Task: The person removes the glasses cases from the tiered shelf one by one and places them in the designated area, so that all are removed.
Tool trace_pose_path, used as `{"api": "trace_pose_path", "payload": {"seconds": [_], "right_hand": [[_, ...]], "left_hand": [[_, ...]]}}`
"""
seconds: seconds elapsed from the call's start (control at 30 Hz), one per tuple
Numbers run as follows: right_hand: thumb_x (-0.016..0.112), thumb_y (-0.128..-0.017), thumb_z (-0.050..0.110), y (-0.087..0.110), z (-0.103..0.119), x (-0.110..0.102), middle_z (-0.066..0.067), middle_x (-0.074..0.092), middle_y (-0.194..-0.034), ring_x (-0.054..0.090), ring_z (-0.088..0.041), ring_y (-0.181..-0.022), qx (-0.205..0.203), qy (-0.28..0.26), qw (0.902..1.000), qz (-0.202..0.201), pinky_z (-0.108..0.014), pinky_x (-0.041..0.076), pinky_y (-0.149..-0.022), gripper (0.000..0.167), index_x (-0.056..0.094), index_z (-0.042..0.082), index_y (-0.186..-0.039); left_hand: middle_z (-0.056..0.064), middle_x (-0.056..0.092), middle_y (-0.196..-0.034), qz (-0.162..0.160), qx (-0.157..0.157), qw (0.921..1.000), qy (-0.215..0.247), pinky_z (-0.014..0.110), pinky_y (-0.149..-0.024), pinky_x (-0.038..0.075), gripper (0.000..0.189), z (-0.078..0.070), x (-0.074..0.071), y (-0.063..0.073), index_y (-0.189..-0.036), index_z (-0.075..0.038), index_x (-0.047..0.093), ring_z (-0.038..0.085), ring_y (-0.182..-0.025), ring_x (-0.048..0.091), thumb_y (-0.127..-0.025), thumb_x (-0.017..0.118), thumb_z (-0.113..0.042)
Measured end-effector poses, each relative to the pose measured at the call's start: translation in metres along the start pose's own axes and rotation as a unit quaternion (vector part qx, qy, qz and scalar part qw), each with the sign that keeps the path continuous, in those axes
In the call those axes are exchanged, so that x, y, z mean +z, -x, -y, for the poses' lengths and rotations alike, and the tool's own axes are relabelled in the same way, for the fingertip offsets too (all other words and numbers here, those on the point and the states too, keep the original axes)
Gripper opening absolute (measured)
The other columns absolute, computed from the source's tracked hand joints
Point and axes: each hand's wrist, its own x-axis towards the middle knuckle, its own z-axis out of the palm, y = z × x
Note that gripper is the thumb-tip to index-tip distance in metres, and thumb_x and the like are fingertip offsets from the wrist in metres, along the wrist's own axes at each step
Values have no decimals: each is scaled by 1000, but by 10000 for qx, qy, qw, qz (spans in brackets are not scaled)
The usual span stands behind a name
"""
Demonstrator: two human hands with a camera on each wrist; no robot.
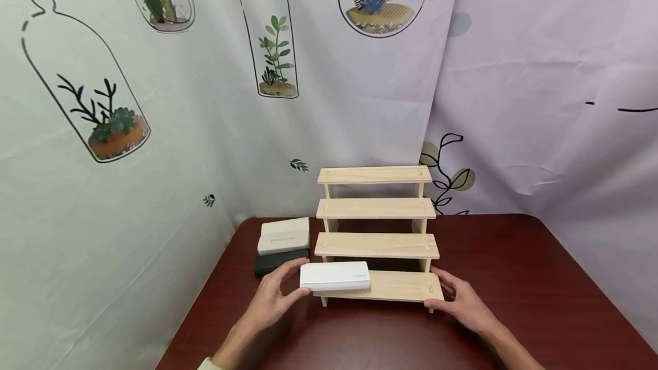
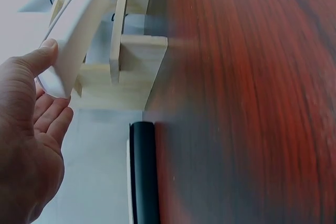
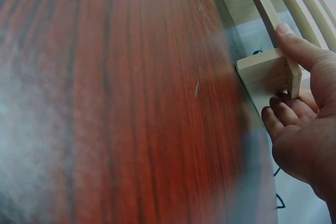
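A white, rounded oblong case (image 1: pixel 334 276) is held by its left end, between the thumb and fingers of my left hand (image 1: pixel 274 296). In the left wrist view the case (image 2: pixel 79 35) is above the lowest shelf board, tilted in that picture. The stepped wooden shelf (image 1: pixel 377 245) has several pale boards, and the case overlaps the left part of its lowest one. My right hand (image 1: pixel 461 303) grips the right end of that lowest board, thumb at the front edge and fingers behind, as the right wrist view shows with the board end (image 3: pixel 294 77).
Left of the shelf lie a cream case (image 1: pixel 284 236) with small lettering and a dark case (image 1: pixel 280 261). The reddish-brown table (image 1: pixel 380 336) reaches back to a white curtain (image 1: pixel 360 101) printed with plants in glass jars.
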Motion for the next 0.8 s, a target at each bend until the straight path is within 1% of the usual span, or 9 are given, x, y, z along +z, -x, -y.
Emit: {"api": "trace_pose_path", "payload": {"seconds": [0.2, 0.3, 0.37, 0.5, 0.6, 0.7, 0.73, 0.8], "right_hand": [[88, -89, 10, 1, 1, -1, -38, 49, -150, 46, -51, -140, -32, -16, 10000, 5, -19, 54, -93, 87, 38, -14, -156], [88, -89, 10, 1, 1, -1, -38, 49, -151, 46, -52, -140, -55, 1, 10000, -2, -18, 54, -93, 87, 38, -14, -156], [88, -88, 10, 1, 1, 0, -38, 49, -151, 46, -52, -140, -78, 10, 10000, -24, -18, 53, -93, 87, 39, -14, -156], [88, -88, 10, 2, 1, 0, -39, 49, -151, 47, -52, -139, -107, 40, 9999, -48, -18, 53, -93, 86, 39, -14, -155], [88, -88, 10, 2, 1, 0, -38, 49, -150, 47, -52, -139, -109, 59, 9999, -53, -17, 53, -93, 87, 39, -14, -155], [88, -88, 10, 2, 1, 0, -38, 49, -150, 48, -52, -139, -104, 58, 9999, -39, -18, 53, -93, 87, 39, -15, -155], [88, -89, 10, 2, 1, 0, -38, 49, -150, 48, -52, -139, -105, 58, 9999, -30, -18, 53, -93, 87, 38, -15, -156], [88, -89, 10, 2, 1, 0, -39, 49, -150, 47, -52, -139, -100, 46, 9999, -17, -18, 54, -92, 87, 38, -15, -156]], "left_hand": [[9, 66, -144, -119, -171, 9998, 9, 48, -107, 52, 62, 4, -11, 6, -145, -6, 61, 30, -134, 62, -89, 87, -11], [10, 66, -143, -171, -181, 9997, -27, 46, -106, 52, 62, 6, -15, 9, -145, -5, 61, 32, -132, 63, -89, 87, -9], [12, 67, -142, -203, -155, 9997, -62, 43, -106, 53, 61, 7, -19, 11, -144, -4, 61, 33, -131, 64, -89, 87, -9], [11, 67, -141, -297, -199, 9993, -61, 36, -105, 54, 61, 8, -26, 15, -144, -8, 62, 34, -130, 65, -88, 88, -8], [13, 67, -141, -371, -214, 9991, -21, 39, -103, 55, 62, 10, -32, 19, -144, -9, 62, 34, -129, 65, -88, 88, -5], [15, 67, -140, -420, -177, 9989, -72, 47, -100, 55, 62, 12, -37, 23, -144, -6, 62, 36, -128, 66, -88, 87, -2], [16, 67, -140, -432, -223, 9988, -75, 48, -100, 55, 62, 13, -38, 25, -143, -4, 62, 35, -128, 66, -87, 87, -3], [15, 67, -140, -441, -352, 9984, -99, 47, -101, 54, 62, 14, -41, 27, -143, -3, 62, 33, -128, 66, -87, 88, -3]]}}
